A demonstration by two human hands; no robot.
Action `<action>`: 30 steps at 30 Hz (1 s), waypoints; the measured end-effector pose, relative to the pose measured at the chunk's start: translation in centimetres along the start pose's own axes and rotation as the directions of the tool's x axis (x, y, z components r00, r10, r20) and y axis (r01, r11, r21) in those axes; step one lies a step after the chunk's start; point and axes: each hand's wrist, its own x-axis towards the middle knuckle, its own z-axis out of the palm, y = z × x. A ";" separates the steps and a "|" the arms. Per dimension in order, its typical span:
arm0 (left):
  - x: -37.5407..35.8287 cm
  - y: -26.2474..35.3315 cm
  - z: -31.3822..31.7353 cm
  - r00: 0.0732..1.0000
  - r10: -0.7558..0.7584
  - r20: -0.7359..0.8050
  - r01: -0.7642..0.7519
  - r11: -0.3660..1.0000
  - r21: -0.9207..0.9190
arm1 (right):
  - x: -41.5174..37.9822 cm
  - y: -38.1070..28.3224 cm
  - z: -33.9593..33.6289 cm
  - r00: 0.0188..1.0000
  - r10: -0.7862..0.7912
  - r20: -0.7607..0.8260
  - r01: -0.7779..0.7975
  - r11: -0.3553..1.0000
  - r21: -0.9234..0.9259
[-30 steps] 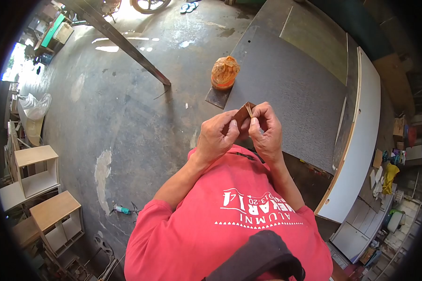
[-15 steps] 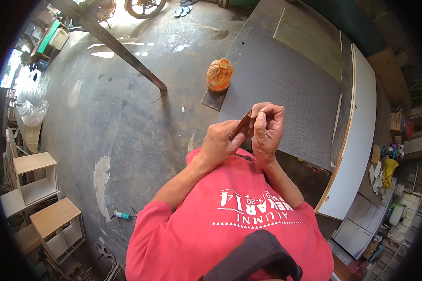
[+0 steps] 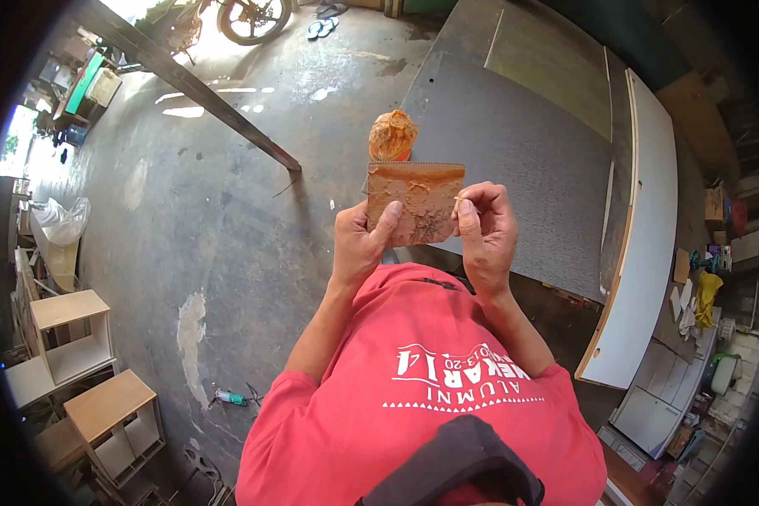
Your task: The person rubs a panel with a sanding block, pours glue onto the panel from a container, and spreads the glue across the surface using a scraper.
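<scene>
My left hand (image 3: 363, 244) grips a flat glue spreader (image 3: 417, 202) by its left side, thumb across its face. The spreader has a finely toothed top edge, and orange-brown glue is smeared and crusted over it. At its right edge, my right hand (image 3: 487, 232) is closed in a pinch; a small pale bit shows at the fingertips, too small to name. Just beyond the spreader stands a tub of orange glue (image 3: 393, 137) with a crumpled, coated top, its lower part hidden behind the spreader.
A large dark grey panel (image 3: 514, 160) lies in front and to the right. A long white board (image 3: 637, 244) runs along its right side. A metal post (image 3: 228, 118) slants down at left. Small wooden cabinets (image 3: 114, 413) and a green power tool (image 3: 230, 397) are on the floor.
The spreader has turned from edge-on to face me, broad side showing. My left hand has shifted left, and my right hand has moved slightly down to the spreader's right edge.
</scene>
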 end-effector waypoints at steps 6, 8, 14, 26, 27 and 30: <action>0.2 -0.4 -1.0 0.999 0.023 -0.025 -0.023 1.000 -0.001 | 1.2 -0.8 -1.7 0.994 -0.003 -0.110 0.006 1.000 0.027; 0.4 -0.7 -1.2 1.000 0.010 -0.025 -0.010 0.999 -0.036 | 1.6 -1.3 -2.0 0.993 -0.006 -0.119 0.015 0.997 0.073; 1.2 -2.0 -0.5 0.995 -0.094 -0.019 0.086 0.963 -0.257 | 1.8 -2.5 -0.2 0.941 -0.241 0.236 0.234 0.971 0.055; 1.1 -4.3 -2.8 0.987 -0.136 -0.086 0.064 0.821 -0.568 | 1.7 -1.0 3.7 0.798 -0.482 0.361 0.581 0.774 -0.252; 1.0 -4.1 -2.9 0.988 -0.135 -0.074 0.070 0.822 -0.566 | 1.8 -0.8 2.8 0.799 -0.486 0.353 0.583 0.770 -0.260; 0.7 -3.7 -1.9 0.991 -0.130 -0.042 0.093 0.869 -0.486 | 1.2 0.1 -0.1 1.000 0.003 0.030 0.001 0.988 -0.152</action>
